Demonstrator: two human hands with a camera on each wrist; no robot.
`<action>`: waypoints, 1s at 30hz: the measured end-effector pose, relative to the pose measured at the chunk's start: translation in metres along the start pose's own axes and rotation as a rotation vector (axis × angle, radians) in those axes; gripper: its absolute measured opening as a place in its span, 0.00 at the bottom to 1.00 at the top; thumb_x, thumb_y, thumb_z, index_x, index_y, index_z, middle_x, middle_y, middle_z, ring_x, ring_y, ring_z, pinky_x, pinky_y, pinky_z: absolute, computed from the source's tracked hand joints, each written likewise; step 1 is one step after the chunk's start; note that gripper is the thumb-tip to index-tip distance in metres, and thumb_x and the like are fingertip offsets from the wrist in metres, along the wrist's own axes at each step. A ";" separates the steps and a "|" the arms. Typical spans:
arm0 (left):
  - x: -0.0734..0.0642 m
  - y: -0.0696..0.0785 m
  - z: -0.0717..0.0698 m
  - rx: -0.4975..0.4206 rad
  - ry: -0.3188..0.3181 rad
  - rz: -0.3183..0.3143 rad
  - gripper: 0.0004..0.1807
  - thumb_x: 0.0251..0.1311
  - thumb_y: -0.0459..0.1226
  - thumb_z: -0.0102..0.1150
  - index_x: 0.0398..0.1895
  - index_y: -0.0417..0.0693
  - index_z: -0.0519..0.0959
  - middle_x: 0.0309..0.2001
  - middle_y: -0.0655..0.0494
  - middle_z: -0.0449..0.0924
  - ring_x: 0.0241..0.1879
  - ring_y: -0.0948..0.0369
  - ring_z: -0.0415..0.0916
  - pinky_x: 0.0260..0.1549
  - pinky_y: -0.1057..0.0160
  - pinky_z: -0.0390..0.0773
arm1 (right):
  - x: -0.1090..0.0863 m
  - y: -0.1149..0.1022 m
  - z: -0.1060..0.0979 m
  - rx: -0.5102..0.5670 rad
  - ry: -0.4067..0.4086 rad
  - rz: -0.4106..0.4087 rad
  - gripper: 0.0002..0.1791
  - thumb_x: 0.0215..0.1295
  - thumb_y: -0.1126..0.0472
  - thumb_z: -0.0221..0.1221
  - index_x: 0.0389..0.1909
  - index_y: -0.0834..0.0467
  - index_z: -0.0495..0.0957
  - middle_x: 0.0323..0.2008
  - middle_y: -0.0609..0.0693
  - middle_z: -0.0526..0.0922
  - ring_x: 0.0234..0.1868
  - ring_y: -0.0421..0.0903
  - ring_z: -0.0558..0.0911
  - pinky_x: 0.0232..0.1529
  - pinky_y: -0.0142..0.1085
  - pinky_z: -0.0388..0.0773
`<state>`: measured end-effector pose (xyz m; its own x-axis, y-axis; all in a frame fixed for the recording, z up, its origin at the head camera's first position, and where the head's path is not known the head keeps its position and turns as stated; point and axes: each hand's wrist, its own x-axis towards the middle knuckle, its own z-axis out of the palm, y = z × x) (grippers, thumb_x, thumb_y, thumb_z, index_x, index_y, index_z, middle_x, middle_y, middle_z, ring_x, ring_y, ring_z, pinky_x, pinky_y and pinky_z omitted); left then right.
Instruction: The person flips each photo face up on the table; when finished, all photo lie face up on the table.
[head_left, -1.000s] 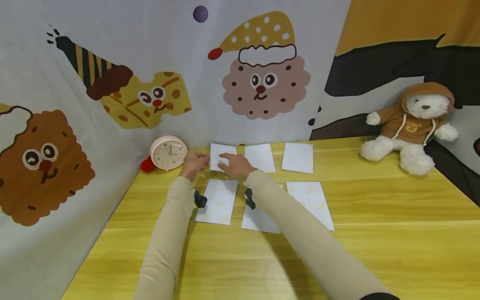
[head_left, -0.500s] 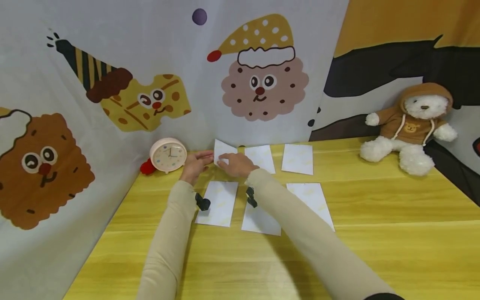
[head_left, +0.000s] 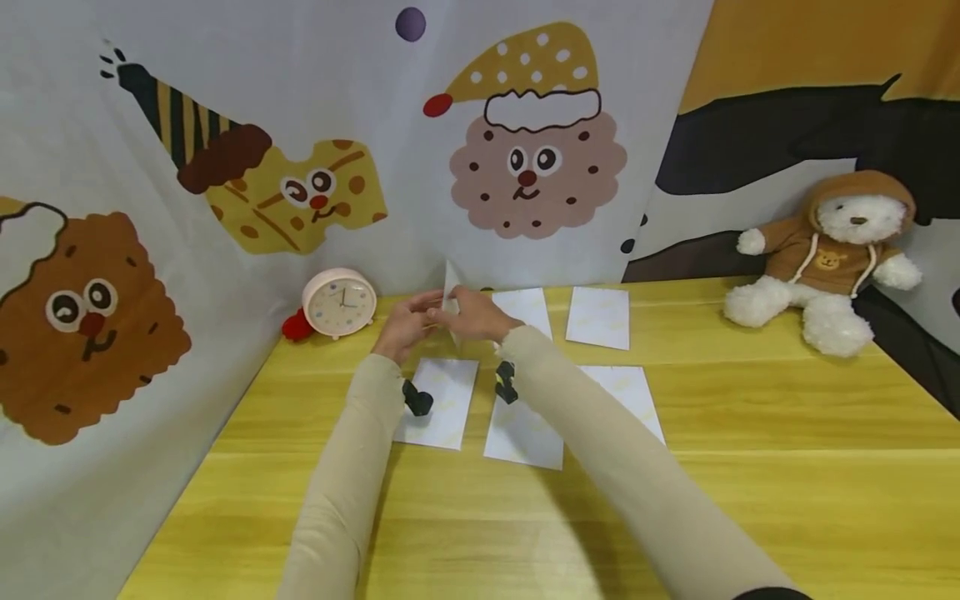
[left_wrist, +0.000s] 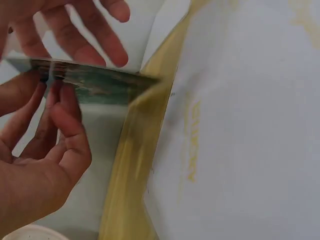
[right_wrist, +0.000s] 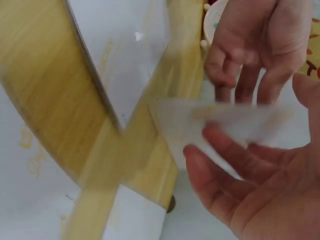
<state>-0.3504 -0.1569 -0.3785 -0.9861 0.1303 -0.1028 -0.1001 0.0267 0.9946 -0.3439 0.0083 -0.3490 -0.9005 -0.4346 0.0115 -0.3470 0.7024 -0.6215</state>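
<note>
A photo print stands on edge between both hands at the far row's left end. Its white back faces my right hand; its glossy, dark green picture side faces my left. My right hand pinches it, thumb on the picture side and fingers against the back. My left hand, fingers loosely bent, has its tips at the picture side. More white-backed prints lie flat: two to the right in the far row, and three in the near row, with the right sleeve partly covering some.
A pink alarm clock stands left of the hands, a red object beside it. A plush bear in a brown hoodie sits at the back right. A cartoon-printed cloth hangs behind the wooden table.
The far-left print lay flat, then its left edge rose, and now it stands nearly upright. My left hand has moved right to it; my right fingers have closed on it.
</note>
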 end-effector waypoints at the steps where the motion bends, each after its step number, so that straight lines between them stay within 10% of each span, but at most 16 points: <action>1: 0.000 0.000 0.002 0.004 -0.019 0.003 0.28 0.71 0.25 0.45 0.73 0.45 0.68 0.66 0.44 0.73 0.44 0.69 0.76 0.66 0.49 0.71 | 0.000 0.000 0.000 0.015 0.005 0.002 0.37 0.74 0.39 0.50 0.68 0.65 0.65 0.64 0.63 0.76 0.63 0.58 0.77 0.65 0.49 0.75; 11: 0.001 -0.006 0.010 0.110 -0.032 0.025 0.31 0.64 0.24 0.58 0.71 0.46 0.71 0.67 0.38 0.74 0.53 0.57 0.80 0.66 0.42 0.72 | -0.001 0.002 0.003 0.082 0.154 0.051 0.19 0.78 0.59 0.46 0.61 0.66 0.70 0.50 0.63 0.82 0.45 0.55 0.81 0.45 0.45 0.79; 18: 0.001 -0.008 0.010 0.201 -0.011 0.046 0.31 0.57 0.26 0.66 0.66 0.45 0.76 0.64 0.40 0.76 0.57 0.52 0.78 0.55 0.57 0.81 | -0.001 0.014 0.005 0.088 0.181 -0.013 0.38 0.65 0.70 0.52 0.77 0.61 0.54 0.54 0.65 0.83 0.45 0.53 0.84 0.44 0.42 0.80; 23: 0.000 -0.009 0.007 0.304 0.042 0.005 0.30 0.57 0.29 0.69 0.65 0.49 0.77 0.69 0.42 0.71 0.68 0.48 0.69 0.61 0.51 0.78 | -0.003 0.025 0.001 0.219 0.160 -0.011 0.37 0.66 0.72 0.48 0.77 0.55 0.58 0.20 0.51 0.74 0.17 0.41 0.66 0.20 0.34 0.64; 30: 0.001 -0.002 -0.001 0.296 0.091 -0.075 0.31 0.62 0.33 0.65 0.70 0.57 0.73 0.72 0.40 0.66 0.64 0.48 0.72 0.63 0.46 0.75 | -0.005 0.030 -0.009 0.600 0.214 0.060 0.37 0.69 0.73 0.48 0.78 0.50 0.56 0.14 0.42 0.57 0.17 0.41 0.61 0.40 0.50 0.83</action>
<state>-0.3513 -0.1579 -0.3802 -0.9866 0.0286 -0.1604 -0.1428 0.3221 0.9359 -0.3519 0.0364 -0.3609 -0.9678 -0.2384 0.0804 -0.1428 0.2575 -0.9557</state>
